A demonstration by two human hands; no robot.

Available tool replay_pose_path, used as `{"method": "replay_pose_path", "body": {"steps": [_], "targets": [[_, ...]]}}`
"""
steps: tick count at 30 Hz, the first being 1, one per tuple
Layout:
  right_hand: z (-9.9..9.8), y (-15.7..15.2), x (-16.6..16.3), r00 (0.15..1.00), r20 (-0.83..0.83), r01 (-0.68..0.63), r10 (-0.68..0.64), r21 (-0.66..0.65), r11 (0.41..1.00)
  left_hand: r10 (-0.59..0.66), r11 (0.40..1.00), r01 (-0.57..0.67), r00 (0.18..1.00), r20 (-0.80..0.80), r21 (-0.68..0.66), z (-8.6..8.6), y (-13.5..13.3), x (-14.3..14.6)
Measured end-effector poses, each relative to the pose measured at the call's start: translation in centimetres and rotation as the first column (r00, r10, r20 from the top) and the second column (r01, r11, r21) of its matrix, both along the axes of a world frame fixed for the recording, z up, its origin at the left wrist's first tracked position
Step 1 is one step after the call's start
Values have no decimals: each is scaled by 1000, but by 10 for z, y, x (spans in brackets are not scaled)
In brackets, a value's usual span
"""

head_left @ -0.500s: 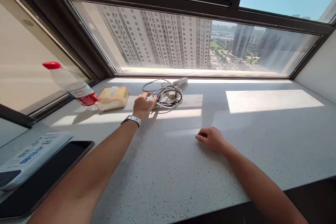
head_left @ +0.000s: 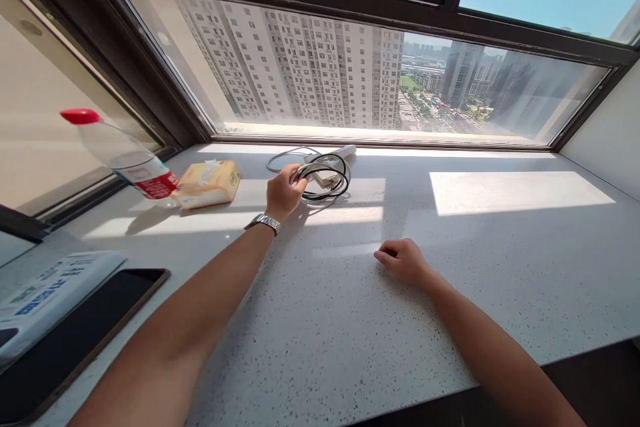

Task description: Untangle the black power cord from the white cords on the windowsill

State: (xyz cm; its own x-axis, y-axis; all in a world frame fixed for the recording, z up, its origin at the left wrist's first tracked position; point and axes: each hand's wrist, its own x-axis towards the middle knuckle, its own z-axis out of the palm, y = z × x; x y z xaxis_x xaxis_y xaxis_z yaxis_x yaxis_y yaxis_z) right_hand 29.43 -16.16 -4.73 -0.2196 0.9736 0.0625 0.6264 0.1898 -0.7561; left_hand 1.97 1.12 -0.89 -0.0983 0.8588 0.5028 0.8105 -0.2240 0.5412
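Observation:
A coil of black and white cables (head_left: pixel 345 180) is near the window, one edge of it gripped by my left hand (head_left: pixel 284 192), which wears a silver watch (head_left: pixel 266 221). The thumb and fingers are closed around that edge. Behind the coil, close to the window frame, lies a white power strip (head_left: pixel 345 151); part of it is hidden by the cables. My right hand (head_left: pixel 404 259) rests on the speckled white countertop (head_left: pixel 340 327) with its fingers curled in and nothing seen in them.
To the left stand a clear bottle with a red cap (head_left: pixel 135 163) and a yellow tissue pack (head_left: pixel 210 183). Nearer, at the left edge, lie a dark tablet (head_left: pixel 85 333) and a white box with blue print (head_left: pixel 55 293). The window (head_left: pixel 300 73) spans the back.
My left hand has moved slightly right and closed on the cable coil, which is tilted up a little at the hand. My right hand stays almost still.

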Motion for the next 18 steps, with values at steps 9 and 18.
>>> {"method": "replay_pose_path", "body": {"steps": [9,18], "targets": [[0,2,-4,999,18,46,-46,-4,999,-160,963,192,972,-175,189,-5,-36,-4],[26,58,-25,928,-298,281,-223,167,945,-251,952,295,905,-344,82,-22,-67,0]]}}
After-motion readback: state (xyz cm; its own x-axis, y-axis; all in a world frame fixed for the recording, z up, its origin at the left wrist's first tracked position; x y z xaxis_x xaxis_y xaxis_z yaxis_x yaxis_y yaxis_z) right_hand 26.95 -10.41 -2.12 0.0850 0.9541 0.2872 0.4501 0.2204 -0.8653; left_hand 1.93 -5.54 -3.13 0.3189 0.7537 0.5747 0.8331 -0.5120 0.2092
